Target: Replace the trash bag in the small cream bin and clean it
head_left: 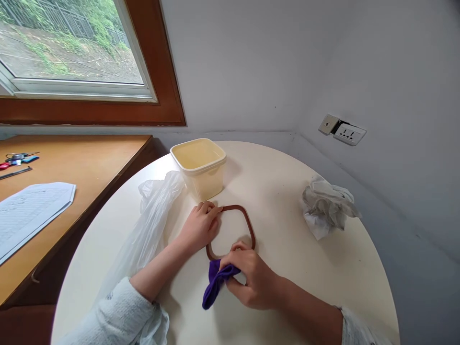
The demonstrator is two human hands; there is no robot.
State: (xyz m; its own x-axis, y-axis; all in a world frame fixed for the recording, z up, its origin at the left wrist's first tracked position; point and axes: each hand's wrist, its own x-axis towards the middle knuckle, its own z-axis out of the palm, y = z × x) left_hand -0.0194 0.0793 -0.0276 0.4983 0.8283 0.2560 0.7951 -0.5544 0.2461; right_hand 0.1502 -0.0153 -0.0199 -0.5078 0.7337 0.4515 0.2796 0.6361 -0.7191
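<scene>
A brown rounded-square rim (247,223), perhaps the edge of a lid, lies on the white round table; I cannot tell whether its middle is see-through or open. My left hand (201,224) is closed on its upper left side, with the fingertips partly hidden. Bunched in my right hand (251,273) is a purple cloth (217,282), which touches the rim's near edge and hangs toward me. Just beyond my left hand stands a pale yellow square container (204,179), upright with no lid on it.
A clear plastic bag (151,225) lies crumpled along my left forearm. To the right sits a wad of whitish crumpled plastic or paper (327,206). The white round table (287,297) meets the wall at the back; a wooden desk (82,158) with papers (32,211) adjoins on the left.
</scene>
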